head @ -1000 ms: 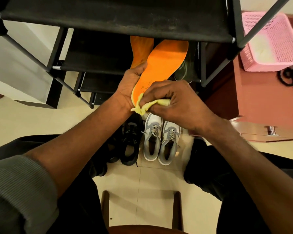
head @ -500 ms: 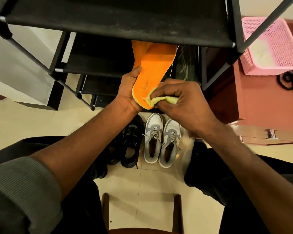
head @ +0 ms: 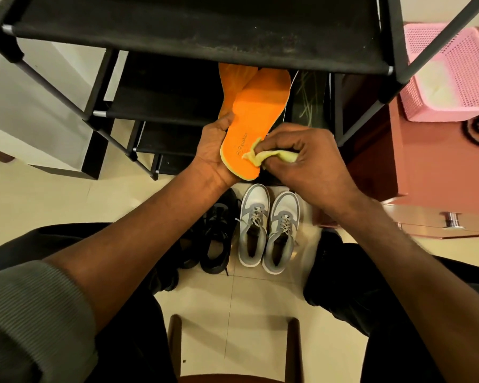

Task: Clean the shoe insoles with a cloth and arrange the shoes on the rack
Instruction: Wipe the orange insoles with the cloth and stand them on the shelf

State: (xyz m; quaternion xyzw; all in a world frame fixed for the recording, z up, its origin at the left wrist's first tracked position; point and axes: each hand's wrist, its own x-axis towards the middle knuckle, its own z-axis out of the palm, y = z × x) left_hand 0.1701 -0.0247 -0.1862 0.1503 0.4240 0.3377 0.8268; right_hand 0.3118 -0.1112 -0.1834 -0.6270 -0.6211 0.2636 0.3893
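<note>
Step in hand: wiping insoles, rack arrangement not started. Left hand (head: pixel 215 150) is closed around the heel end of two stacked orange insoles (head: pixel 256 114), thumb side on the left edge, toes pointing far toward the rack (head: pixel 194 26). Front insole faces up; the second sits behind it, only its toe showing at far left. Right hand (head: pixel 313 158) is curled tight on a bunched yellow cloth (head: pixel 263 157), the cloth tip touching the front insole near its printed heel area. Grey-and-white shoes (head: pixel 267 228) sit side by side on the floor, near side of the hands, openings up and apparently without insoles; black shoes (head: pixel 215 230) just left of them. Pink basket (head: pixel 451 70) at far right, not involved. Next move, my read: run the cloth up toward the toe while the left grip keeps the foam from flexing, then swap to the rear insole. After that, refit both into the grey pair and shelve. Lower shelves look free, partly hidden though.
</note>
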